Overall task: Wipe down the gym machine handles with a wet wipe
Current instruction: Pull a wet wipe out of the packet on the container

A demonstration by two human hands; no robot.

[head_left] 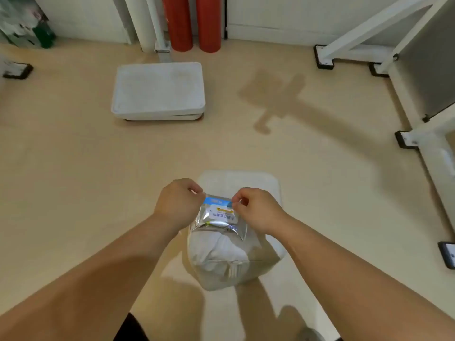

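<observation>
One wet wipe packet [218, 217] sat low centre, between two hands. Left hand [177, 205] pinched its top left corner, right hand [258, 210] its top right corner, fingers [194, 189] curled tight on the foil. Beyond, on the floor [73, 156]: one white platform [158, 91] and, at the wall, two red cylinders [178, 23], upright.

You hold the wet wipe packet [218, 219] out in front of you, your left hand [177, 205] and right hand [257, 210] each pinching a top corner. It is a crinkled silver foil sachet with a blue top strip and a white label, its print upside down to you.
</observation>
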